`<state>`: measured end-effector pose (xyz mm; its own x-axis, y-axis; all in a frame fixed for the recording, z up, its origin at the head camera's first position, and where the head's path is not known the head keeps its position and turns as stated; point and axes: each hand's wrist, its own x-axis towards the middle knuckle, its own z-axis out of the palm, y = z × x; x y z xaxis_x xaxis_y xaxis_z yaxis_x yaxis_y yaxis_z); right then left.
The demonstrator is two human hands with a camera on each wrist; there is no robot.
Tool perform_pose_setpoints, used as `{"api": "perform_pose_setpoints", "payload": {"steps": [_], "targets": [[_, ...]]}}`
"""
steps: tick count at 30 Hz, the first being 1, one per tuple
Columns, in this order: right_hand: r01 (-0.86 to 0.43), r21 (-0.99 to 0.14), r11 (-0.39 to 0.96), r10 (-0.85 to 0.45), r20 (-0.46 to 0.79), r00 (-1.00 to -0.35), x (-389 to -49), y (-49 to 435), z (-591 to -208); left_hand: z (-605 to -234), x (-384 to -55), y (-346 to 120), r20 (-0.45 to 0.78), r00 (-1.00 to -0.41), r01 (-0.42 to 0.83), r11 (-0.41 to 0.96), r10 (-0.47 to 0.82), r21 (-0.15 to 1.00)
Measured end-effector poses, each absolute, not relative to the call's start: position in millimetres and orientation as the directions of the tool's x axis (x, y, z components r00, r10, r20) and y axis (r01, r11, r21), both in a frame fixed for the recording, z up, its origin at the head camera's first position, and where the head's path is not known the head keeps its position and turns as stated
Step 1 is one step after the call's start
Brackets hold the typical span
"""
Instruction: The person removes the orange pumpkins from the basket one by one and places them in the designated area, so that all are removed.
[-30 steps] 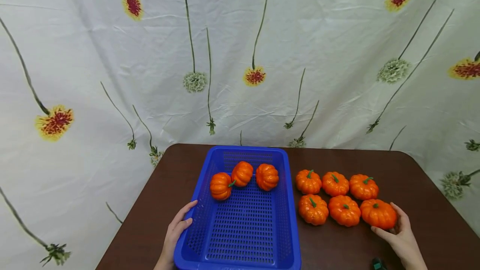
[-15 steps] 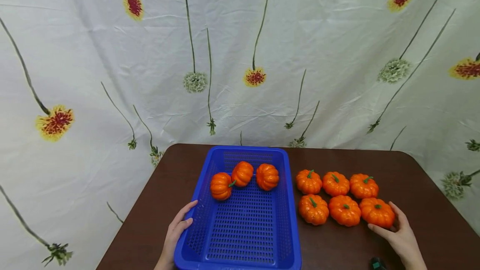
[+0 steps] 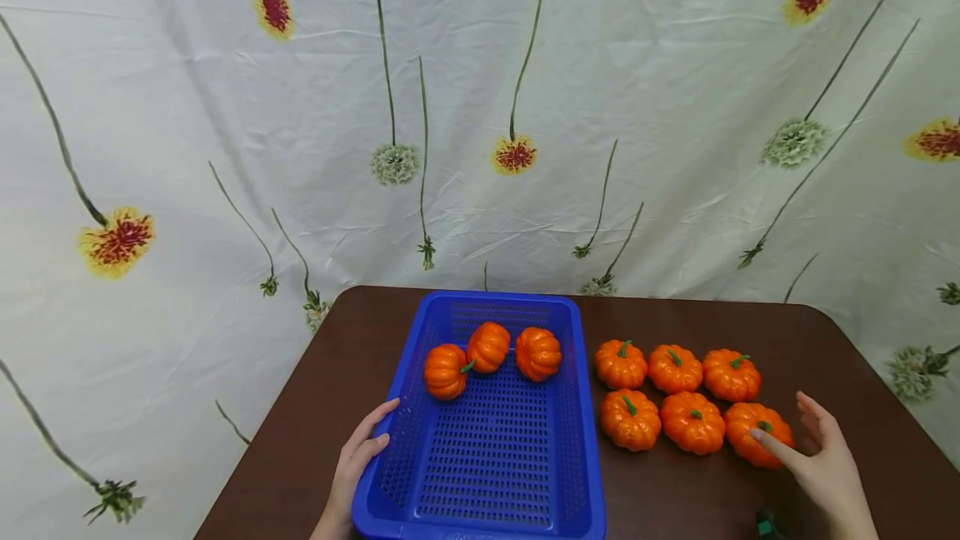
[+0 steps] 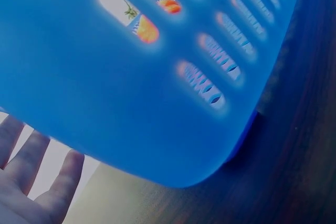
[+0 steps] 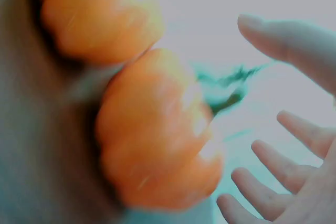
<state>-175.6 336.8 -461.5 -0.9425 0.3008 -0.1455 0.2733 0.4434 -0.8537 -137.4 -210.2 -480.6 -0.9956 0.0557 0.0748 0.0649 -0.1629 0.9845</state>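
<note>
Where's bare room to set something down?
Free: the near part of the blue basket, in front of its three pumpkins; the table left of the basket, beyond the left hand. Crowded: right of the basket, where six pumpkins sit in two tight rows.

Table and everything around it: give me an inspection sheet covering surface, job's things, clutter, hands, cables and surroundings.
Surface: dark brown table, with rounded far corners.
Job's things: blue basket holding three orange pumpkins toward its far end; six more stand to its right in two rows of three, green stems up.
Clutter: small dark-and-green object by the lower picture edge, too cut off to identify.
Hands: left hand at the basket's left rim; right hand open beside the front-right pumpkin, not gripping it.
Cables: nothing seen.
Surroundings: pale, creased, flower-patterned cloth behind the table.
</note>
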Motion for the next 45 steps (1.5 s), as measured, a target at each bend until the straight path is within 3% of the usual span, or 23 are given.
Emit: {"api": "perform_pose_setpoints", "payload": {"steps": [6, 24, 37, 45], "targets": [[0.166, -0.862, 0.479, 0.29, -0.023, -0.957, -178.3, 318.3, -438.1, -479.2, -137.7, -209.7, 0.064, -0.997, 0.055, -0.157, 0.052, 0.986], [-0.229, -0.819, 0.526, -0.009, 0.264, -0.965, -216.5, 239.3, -370.2, -480.6, -137.7, -211.2, 0.074, -0.996, 0.066, -0.16, 0.048, 0.985], [-0.334, -0.772, 0.541, -0.214, 0.258, -0.942, -247.4, 170.8, -351.9, -479.7, -138.6, -213.5, 0.128, -0.984, 0.098, -0.222, 0.127, 0.97], [-0.409, -0.749, 0.52, -0.349, 0.251, -0.903, -262.5, 130.6, -359.3, -479.2, -138.2, -211.9, 0.103, -0.987, 0.074, -0.226, 0.123, 0.971]]}}
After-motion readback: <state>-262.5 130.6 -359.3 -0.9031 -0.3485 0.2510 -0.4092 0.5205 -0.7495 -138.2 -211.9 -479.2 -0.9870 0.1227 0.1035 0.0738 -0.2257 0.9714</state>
